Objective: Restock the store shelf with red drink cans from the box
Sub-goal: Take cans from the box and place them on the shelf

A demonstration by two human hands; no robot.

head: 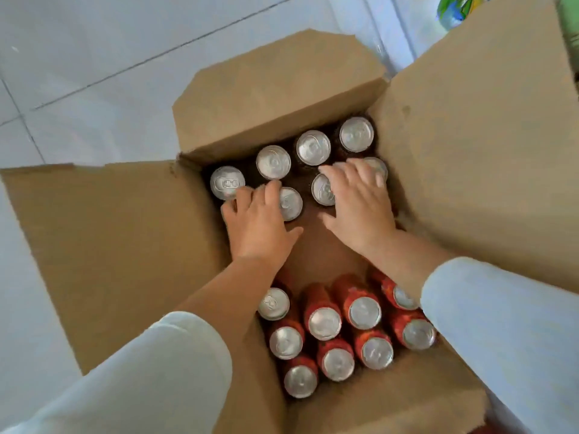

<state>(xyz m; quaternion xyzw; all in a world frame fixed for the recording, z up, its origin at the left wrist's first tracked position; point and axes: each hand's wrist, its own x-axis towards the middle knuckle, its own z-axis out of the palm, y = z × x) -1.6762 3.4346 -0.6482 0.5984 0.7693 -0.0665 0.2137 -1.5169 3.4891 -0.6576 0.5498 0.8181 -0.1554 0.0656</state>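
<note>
Head view: one open brown cardboard box is sitting on pale floor tiles, flaps folded out. It is holding sixteen visible red aluminium drink cans, all upright: seven at the far end, nine at the near end, bare cardboard showing between. The left hand is resting spread fingers on far can tops. The right hand, fingers likewise apart, is covering two more, clasping nothing.

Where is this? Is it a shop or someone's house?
Probably a shop or its stockroom, though I can't be sure. A big cardboard box holds many identical red drink cans, it sits on a pale tiled floor, and bright green packaging peeks in at the top right.
</note>
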